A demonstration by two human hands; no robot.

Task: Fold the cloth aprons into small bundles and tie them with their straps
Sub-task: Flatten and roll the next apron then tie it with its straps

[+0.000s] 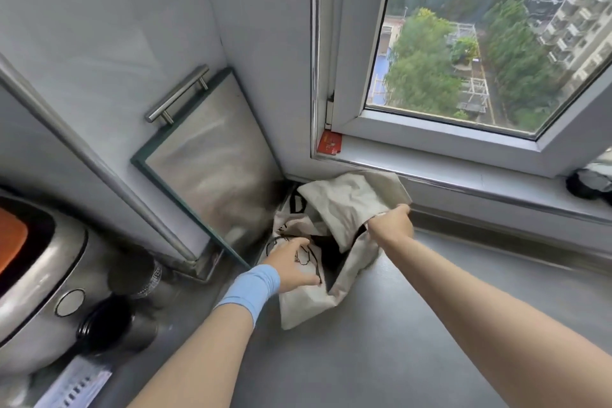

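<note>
The right hand [392,223] has its fingers curled tight on the top edge of a beige apron [347,205], holding that fold raised above the heap. The left hand [293,265], with a blue wristband [251,288] on its wrist, lies on a printed apron [298,303] with black line markings; whether its bent fingers pinch the cloth cannot be told. Both aprons lie crumpled together on the grey counter [414,341], in the corner under the window [463,43], just beside a framed panel [215,159] with a metal handle. A steel appliance [36,275] and a dark jar [109,328] stand well to the left.
</note>
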